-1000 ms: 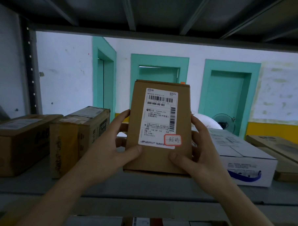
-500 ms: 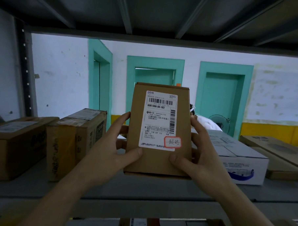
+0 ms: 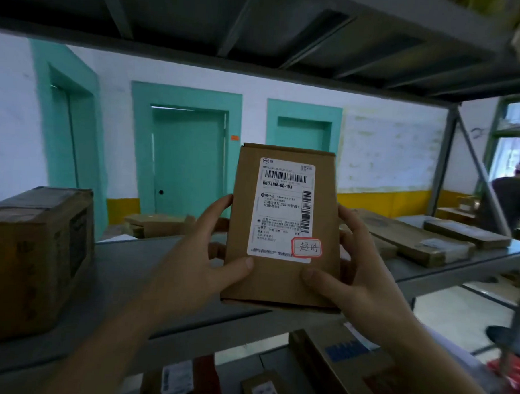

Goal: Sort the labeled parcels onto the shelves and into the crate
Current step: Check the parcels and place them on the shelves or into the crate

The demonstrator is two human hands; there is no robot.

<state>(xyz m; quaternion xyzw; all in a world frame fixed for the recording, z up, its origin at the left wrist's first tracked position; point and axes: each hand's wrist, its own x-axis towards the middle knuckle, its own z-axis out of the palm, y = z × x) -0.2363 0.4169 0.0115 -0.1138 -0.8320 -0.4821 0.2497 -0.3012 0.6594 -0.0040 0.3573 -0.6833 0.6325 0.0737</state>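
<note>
A parcel (image 3: 284, 227) was held upright between the left hand (image 3: 196, 271) on its left edge and the right hand (image 3: 356, 278) on its right edge, in front of and above a shelf (image 3: 148, 269). A label (image 3: 285, 210) lay on the parcel's front face. On the shelf, a large box (image 3: 32, 261) stood at the far left; flat boxes (image 3: 415, 239) lay to the right, behind the hands. More parcels (image 3: 334, 367) lay on the level below. A person (image 3: 515, 199) stood at the far right, beyond the shelving.
</note>
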